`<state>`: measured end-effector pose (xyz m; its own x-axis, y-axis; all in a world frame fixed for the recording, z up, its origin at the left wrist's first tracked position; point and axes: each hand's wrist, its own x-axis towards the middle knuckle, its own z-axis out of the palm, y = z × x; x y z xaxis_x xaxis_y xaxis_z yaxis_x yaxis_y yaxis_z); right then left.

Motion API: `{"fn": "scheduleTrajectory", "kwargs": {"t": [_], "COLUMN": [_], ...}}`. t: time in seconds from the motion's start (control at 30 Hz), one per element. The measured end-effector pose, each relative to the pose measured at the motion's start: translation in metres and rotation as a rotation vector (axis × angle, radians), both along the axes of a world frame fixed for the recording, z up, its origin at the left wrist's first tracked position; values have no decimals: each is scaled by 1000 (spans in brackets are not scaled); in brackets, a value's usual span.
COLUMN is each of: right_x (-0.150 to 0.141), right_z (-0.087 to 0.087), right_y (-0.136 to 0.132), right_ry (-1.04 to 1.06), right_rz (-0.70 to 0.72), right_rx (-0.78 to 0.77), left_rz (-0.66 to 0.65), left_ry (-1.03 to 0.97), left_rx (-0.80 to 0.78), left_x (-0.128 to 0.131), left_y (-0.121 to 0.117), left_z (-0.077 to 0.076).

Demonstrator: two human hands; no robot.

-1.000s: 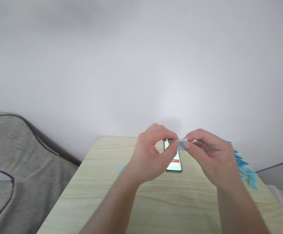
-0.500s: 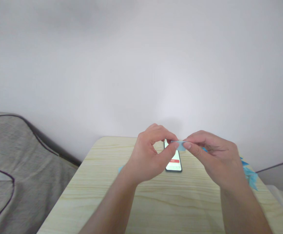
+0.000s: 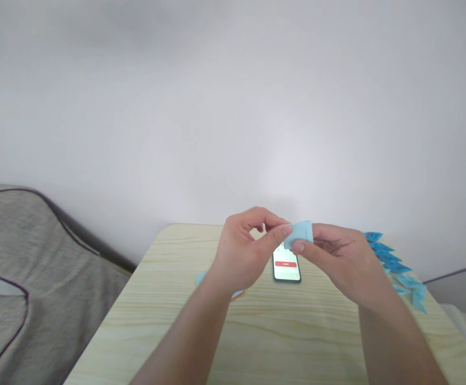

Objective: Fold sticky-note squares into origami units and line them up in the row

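Between my two hands, above the table, is a small folded piece of light blue paper (image 3: 300,233), its broad face turned toward me. My left hand (image 3: 251,248) pinches its left edge between thumb and forefinger. At the lower right, the thumb of my right hand (image 3: 339,259) presses on the paper, with the fingers behind it. Below and just behind the paper lies a phone (image 3: 287,271) with a lit screen and a red bar; its upper part is covered by the paper and my hands.
Several folded blue paper pieces (image 3: 391,259) lie along the table's right side, lighter ones (image 3: 417,291) nearer me. Light blue paper (image 3: 200,278) with an orange edge is partly hidden under my left wrist. A wall stands behind the wooden table (image 3: 168,267); grey fabric (image 3: 64,299) is at left.
The paper has turned from nearly edge-on to showing its broad face. My right hand has shifted slightly left and lower, uncovering more blue pieces at right.
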<state>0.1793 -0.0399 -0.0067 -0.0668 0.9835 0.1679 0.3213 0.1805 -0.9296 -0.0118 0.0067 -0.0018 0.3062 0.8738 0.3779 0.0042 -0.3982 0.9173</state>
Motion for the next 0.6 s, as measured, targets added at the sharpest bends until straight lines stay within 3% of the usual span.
{"fn": "scheduleTrajectory", "kwargs": {"t": [0.33, 0.6], "right_x": [0, 8], "right_z": [0, 3], "right_y": [4, 0], "right_ry": [52, 62], "right_rz": [16, 56], "right_rx": [-34, -47], "left_rz": [-46, -108], "left_ry": [-146, -129], "left_rx": [-122, -149], "left_x": [-2, -1], "left_y": [2, 4], "left_z": [-4, -1]}}
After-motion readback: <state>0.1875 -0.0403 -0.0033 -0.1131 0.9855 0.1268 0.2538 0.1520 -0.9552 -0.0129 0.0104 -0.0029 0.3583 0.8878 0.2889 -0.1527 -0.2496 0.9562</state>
